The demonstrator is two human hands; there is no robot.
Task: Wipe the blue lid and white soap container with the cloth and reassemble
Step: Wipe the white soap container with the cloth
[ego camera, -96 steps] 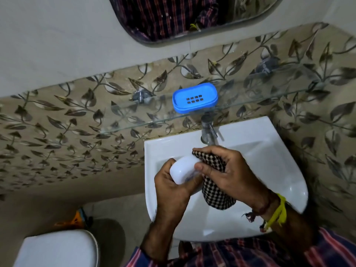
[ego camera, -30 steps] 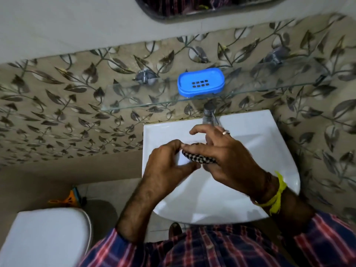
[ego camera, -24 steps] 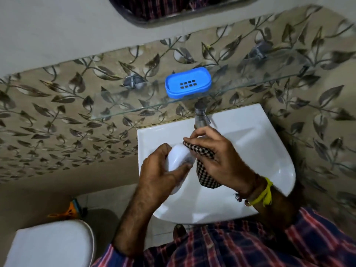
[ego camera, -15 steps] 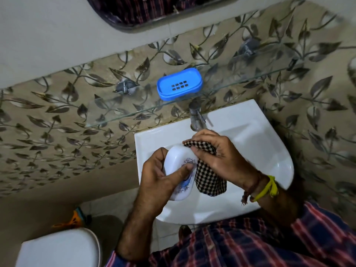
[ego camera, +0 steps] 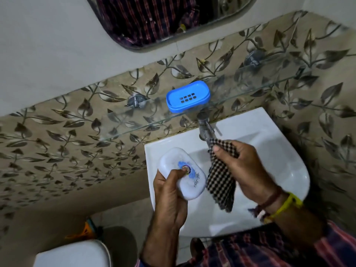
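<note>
White soap container (ego camera: 182, 173) in L hand (ego camera: 170, 197), cloth (ego camera: 221, 178) in R (ego camera: 243, 166).

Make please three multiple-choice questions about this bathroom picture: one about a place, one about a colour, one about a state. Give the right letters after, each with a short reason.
1. Where is the blue lid?
A. on the glass shelf
B. in the sink
C. on the floor

2. What pattern has the cloth?
A. plain blue
B. dark and light checks
C. red stripes

3. What does the left hand do?
A. hangs idle
B. grips the white soap container
C. turns the tap

Answers:
1 A, the lid lies on the shelf above the tap.
2 B, small checks show where it hangs from the right hand.
3 B, the thumb lies across the container.
</note>
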